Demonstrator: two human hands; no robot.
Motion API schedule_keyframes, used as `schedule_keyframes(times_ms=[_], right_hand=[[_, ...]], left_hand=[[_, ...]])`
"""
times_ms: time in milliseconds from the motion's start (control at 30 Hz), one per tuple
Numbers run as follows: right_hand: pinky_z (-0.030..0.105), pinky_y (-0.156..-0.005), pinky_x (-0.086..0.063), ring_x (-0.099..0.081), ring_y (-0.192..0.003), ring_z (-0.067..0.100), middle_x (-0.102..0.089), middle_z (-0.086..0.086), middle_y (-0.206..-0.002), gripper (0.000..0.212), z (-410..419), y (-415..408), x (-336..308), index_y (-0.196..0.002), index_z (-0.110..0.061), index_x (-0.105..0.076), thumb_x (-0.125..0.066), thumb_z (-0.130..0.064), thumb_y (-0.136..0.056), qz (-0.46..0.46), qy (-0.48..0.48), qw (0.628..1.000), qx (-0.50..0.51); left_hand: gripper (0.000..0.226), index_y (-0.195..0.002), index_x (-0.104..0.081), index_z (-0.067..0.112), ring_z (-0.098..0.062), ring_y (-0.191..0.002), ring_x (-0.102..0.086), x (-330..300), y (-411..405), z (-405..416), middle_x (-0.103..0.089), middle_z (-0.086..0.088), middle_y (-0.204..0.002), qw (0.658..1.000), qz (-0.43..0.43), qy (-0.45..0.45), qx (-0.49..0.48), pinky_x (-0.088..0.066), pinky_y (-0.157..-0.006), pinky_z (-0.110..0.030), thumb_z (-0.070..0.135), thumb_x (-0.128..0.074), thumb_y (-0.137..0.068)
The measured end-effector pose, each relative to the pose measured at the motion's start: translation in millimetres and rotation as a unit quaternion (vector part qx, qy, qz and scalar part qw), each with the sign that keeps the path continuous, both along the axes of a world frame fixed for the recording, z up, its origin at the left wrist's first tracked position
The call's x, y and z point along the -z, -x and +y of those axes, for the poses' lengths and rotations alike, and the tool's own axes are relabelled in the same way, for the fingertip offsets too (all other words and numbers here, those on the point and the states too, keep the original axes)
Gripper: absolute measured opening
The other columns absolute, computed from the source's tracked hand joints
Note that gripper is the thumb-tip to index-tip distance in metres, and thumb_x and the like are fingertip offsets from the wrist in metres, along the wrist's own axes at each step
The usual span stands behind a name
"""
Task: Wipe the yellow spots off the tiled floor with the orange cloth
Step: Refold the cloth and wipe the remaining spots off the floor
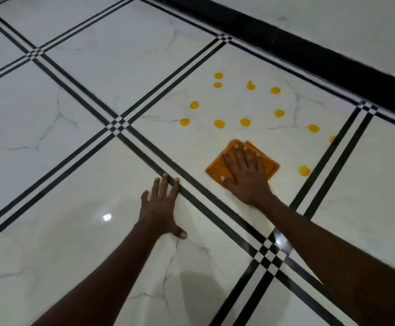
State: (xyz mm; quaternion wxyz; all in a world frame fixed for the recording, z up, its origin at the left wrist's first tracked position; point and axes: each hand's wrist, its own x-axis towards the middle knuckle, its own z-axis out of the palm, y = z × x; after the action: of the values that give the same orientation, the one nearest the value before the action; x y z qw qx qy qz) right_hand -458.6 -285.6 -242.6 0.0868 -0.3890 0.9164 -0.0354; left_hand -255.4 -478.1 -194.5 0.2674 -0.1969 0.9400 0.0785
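A folded orange cloth [217, 167] lies flat on a white marbled floor tile [274, 147]. My right hand [245, 175] presses down on the cloth with fingers spread. Several yellow spots [219, 124] dot the same tile beyond and to the right of the cloth; the nearest one [304, 170] sits just right of it. My left hand [162, 205] rests flat on the neighbouring tile, fingers apart, fingertips at a black grout stripe, holding nothing.
Glossy white tiles are split by double black stripes [111, 128]. A broad black border band [309, 50] runs along the far right, with more white surface behind it. A light glare [107, 217] shows on the near tile.
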Motion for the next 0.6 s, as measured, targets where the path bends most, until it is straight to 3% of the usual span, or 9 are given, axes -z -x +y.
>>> schedule_keyframes(times_ms=[100,233,367,500,600], right_hand=[[0.064,-0.123,-0.01,-0.008,-0.156,0.04,-0.007,0.014,-0.17,0.078,30,-40,4,-0.163,-0.027,-0.014,-0.029,-0.064,-0.095,-0.003,0.018,0.999,0.046],[0.063,-0.12,-0.014,-0.006,-0.157,0.036,-0.008,0.009,-0.171,0.081,67,-124,3,-0.163,-0.031,-0.01,-0.039,-0.065,-0.095,-0.027,0.038,0.995,-0.085],[0.06,-0.123,-0.01,-0.011,-0.157,0.036,-0.008,0.009,-0.171,0.075,85,-72,7,-0.162,-0.033,-0.014,-0.033,-0.065,-0.097,0.006,0.033,0.999,-0.034],[0.064,-0.122,-0.009,-0.009,-0.156,0.041,-0.008,0.014,-0.17,0.079,29,5,1,-0.162,-0.029,-0.014,-0.024,-0.066,-0.093,-0.005,0.007,0.998,0.056],[0.065,-0.121,-0.01,-0.004,-0.157,0.039,-0.004,0.013,-0.171,0.078,9,-32,-4,-0.163,-0.03,-0.013,-0.028,-0.064,-0.094,-0.021,0.001,1.0,-0.011]], left_hand=[[0.158,-0.154,0.026,0.02,-0.036,-0.15,0.024,-5,6,8,0.034,-0.016,-0.159,1.0,-0.009,0.011,-0.008,-0.005,-0.121,-0.058,0.071,-0.083,-0.052],[0.154,-0.154,0.026,0.021,-0.036,-0.15,0.023,-9,7,10,0.033,-0.015,-0.159,1.0,-0.014,0.023,-0.009,-0.004,-0.121,-0.057,0.071,-0.081,-0.055],[0.154,-0.154,0.025,0.021,-0.037,-0.15,0.021,-9,8,8,0.032,-0.016,-0.16,0.999,-0.015,0.032,0.007,-0.008,-0.12,-0.057,0.073,-0.08,-0.055],[0.156,-0.155,0.024,0.021,-0.039,-0.151,0.019,-6,10,5,0.031,-0.016,-0.16,0.999,-0.021,0.039,0.011,-0.012,-0.119,-0.058,0.074,-0.081,-0.052],[0.155,-0.155,0.024,0.02,-0.038,-0.151,0.017,-10,9,6,0.03,-0.016,-0.161,0.999,-0.028,0.04,0.012,-0.015,-0.119,-0.056,0.075,-0.08,-0.054]])
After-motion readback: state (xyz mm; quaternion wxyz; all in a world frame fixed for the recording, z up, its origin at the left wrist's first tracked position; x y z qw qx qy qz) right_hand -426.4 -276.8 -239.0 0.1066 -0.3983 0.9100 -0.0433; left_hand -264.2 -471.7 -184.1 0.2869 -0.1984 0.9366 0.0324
